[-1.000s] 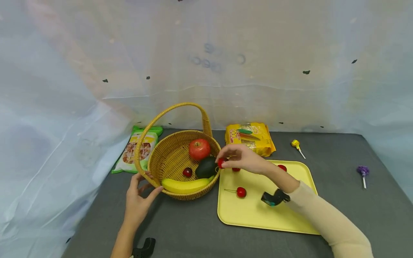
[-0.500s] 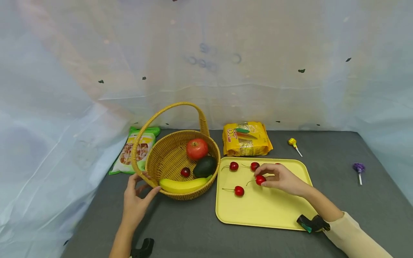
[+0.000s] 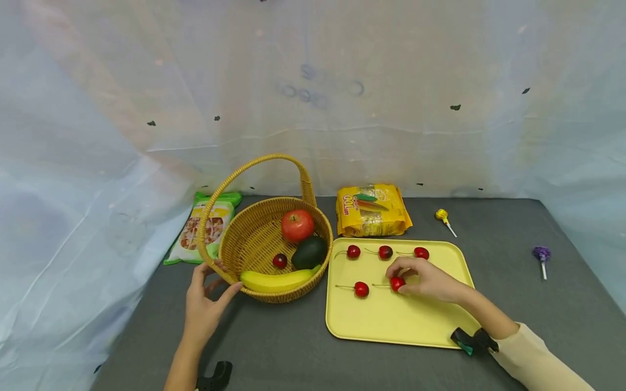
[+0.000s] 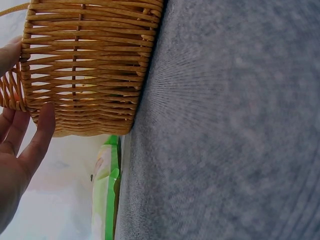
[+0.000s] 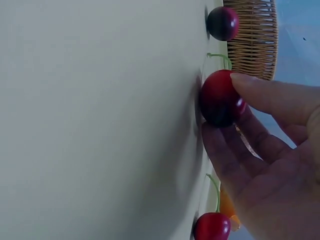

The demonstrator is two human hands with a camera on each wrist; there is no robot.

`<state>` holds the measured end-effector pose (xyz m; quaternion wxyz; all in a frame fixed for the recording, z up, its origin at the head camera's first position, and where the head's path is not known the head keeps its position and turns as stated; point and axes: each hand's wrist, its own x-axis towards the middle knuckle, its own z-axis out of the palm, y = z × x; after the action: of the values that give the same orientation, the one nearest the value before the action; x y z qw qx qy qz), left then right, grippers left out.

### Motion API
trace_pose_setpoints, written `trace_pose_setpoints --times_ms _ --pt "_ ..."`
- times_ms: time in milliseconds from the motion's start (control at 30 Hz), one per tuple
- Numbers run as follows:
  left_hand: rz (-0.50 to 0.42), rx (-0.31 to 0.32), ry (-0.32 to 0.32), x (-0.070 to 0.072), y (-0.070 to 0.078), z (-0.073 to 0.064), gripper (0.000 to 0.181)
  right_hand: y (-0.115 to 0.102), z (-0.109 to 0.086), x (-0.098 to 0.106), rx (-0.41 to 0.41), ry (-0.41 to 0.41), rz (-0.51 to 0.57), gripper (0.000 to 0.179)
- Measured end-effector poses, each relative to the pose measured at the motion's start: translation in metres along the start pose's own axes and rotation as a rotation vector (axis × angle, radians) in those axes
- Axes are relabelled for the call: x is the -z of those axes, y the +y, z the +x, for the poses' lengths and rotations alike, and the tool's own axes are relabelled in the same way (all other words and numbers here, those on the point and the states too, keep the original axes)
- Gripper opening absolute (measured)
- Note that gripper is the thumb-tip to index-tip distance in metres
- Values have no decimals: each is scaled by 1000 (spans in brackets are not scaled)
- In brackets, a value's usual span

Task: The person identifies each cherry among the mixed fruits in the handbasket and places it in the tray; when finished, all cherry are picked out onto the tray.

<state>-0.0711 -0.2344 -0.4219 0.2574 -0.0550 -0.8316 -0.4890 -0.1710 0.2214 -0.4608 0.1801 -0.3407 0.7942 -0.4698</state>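
My left hand (image 3: pixel 204 304) grips the left rim of the wicker basket (image 3: pixel 254 239), near the foot of its handle; the left wrist view shows the thumb and fingers on either side of the weave. Inside the basket lie a round red fruit (image 3: pixel 297 226), a dark green avocado (image 3: pixel 310 252), a banana (image 3: pixel 279 282) and one cherry (image 3: pixel 280 261). Over the yellow tray (image 3: pixel 391 326), my right hand (image 3: pixel 430 279) pinches a stemmed cherry (image 5: pixel 220 97) between thumb and fingers, at the tray's surface. Left of it lies another cherry (image 3: pixel 362 289).
Along the tray's back side lie three cherries, the left one (image 3: pixel 353 252) nearest the basket. Behind the tray is a yellow snack bag (image 3: pixel 373 210). A green and white bag (image 3: pixel 207 228) lies behind the basket. Yellow (image 3: pixel 442 215) and purple (image 3: pixel 542 253) lollipops lie to the right.
My right hand has carried the cherry from the basket's right rim rightward, then lowered it toward the near part of the tray. The left hand keeps its grip on the basket.
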Motion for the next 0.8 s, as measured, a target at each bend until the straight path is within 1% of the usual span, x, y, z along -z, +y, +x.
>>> trace_pose_setpoints --times_ms 133,267,433,533,700,800 --pt "0 -2 -4 0 1 0 61 -3 -1 -1 -2 -17 3 28" --pt "1 -11 -5 0 0 0 61 -6 0 -2 3 -36 -10 28" --pt "2 -22 -3 0 0 -1 61 -9 2 -1 -11 -53 -36 29" --pt "3 -10 -5 0 2 -1 61 -9 3 0 -24 -69 -35 30" --pt "2 10 -6 0 4 0 61 -10 3 0 -6 -94 -40 31" --pt "0 10 -8 0 4 0 61 -12 5 1 5 -100 -56 30"
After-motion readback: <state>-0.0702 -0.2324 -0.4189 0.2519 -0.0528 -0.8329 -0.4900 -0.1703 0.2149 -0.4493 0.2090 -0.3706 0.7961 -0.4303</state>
